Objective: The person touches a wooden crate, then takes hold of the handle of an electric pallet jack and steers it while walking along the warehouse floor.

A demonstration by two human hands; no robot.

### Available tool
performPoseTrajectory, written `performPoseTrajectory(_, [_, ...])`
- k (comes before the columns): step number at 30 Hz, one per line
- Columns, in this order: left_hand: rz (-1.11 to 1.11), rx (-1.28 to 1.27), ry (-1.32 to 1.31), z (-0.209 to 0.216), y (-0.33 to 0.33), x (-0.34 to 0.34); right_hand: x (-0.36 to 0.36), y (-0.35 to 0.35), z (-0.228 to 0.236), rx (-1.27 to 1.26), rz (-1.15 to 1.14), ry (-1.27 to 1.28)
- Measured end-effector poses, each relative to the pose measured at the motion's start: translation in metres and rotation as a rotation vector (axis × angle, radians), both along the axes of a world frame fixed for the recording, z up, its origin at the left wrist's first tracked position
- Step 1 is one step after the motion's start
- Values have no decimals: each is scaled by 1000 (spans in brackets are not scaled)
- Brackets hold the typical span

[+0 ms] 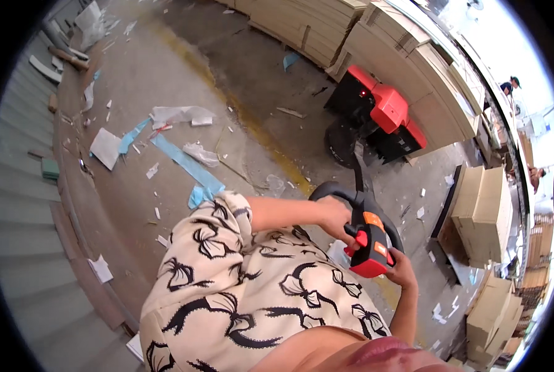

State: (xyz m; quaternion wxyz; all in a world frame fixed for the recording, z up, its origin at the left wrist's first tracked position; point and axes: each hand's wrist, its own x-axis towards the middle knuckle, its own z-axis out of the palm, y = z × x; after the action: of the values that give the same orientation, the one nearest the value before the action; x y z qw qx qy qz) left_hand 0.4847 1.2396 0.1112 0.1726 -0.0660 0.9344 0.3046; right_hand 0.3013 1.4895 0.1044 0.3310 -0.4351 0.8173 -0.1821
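My left hand (335,217) is closed round the left side of the pallet truck's control handle (374,239), a black loop with red and orange parts at its head. On the opposite side my right hand (403,270) grips the same handle near its red end, with some fingers hidden behind it. A black tiller arm (360,167) joins the handle to the red and black electric pallet truck (390,109). The truck stands ahead of me, close against tall stacks of flat boards (413,74). Its forks are hidden.
Blue strips (187,162), white foam sheets (183,115) and paper scraps litter the concrete floor around a worn yellow line (252,127). Stacked cartons (483,214) stand on the right. A corrugated wall (23,204) runs along the left. Another person (510,85) is far right.
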Motion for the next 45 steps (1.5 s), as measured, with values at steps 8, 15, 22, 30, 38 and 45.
performPoseTrajectory(8, [-62,43,152,66,-63,-61,-68,-42,61,-168,-271,-345])
performPoseTrajectory(15, [-263,237,584,33,-110,-84,-91,-36,58,-699,-595,-521])
performPoseTrajectory(22, [-300,335,604,15,-80,-120,-70,54,126,-248,-1134,-141])
performPoseTrajectory(30, [-499,327,649,35,-102,-110,57,-39,215,125,-1320,73])
performPoseTrajectory(38, [-466,399,626,32,-106,-104,3,-25,175,80,-1272,291])
performPoseTrajectory(45, [-379,403,551,40,-116,-83,-79,28,100,-118,-712,461])
